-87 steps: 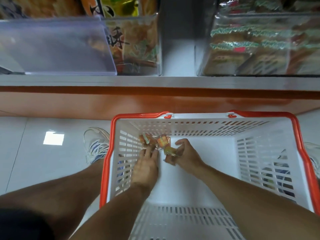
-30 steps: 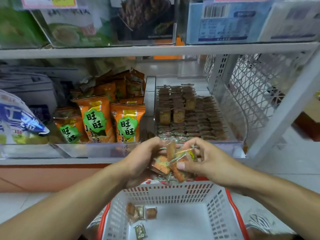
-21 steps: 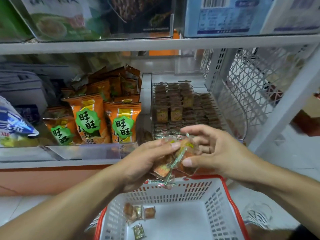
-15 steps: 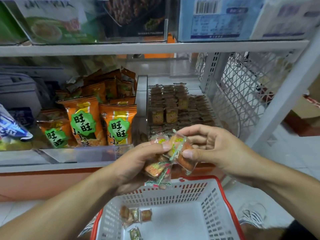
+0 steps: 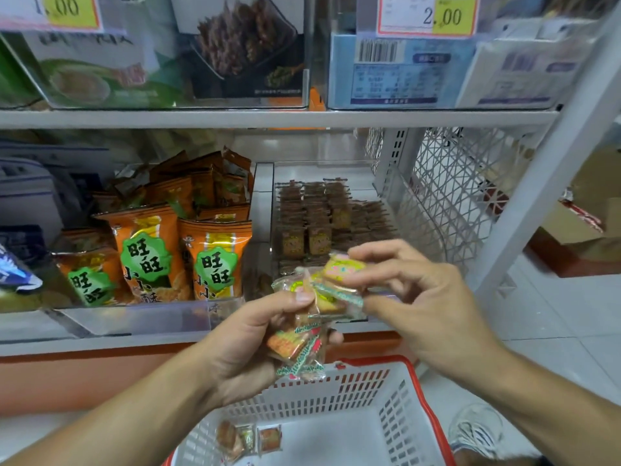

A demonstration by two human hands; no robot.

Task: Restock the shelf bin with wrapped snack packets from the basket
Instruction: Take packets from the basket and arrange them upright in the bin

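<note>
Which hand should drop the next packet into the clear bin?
Right. The right hand pinches a single packet just in front of the clear bin of stacked snacks. The left hand sits lower, gripping the remaining bunch.

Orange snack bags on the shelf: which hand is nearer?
Left. The left hand, gripping a bunch of snack packets, sits just below and right of the orange snack bags; the right hand, pinching one packet, is farther right, before the clear bin.
</note>
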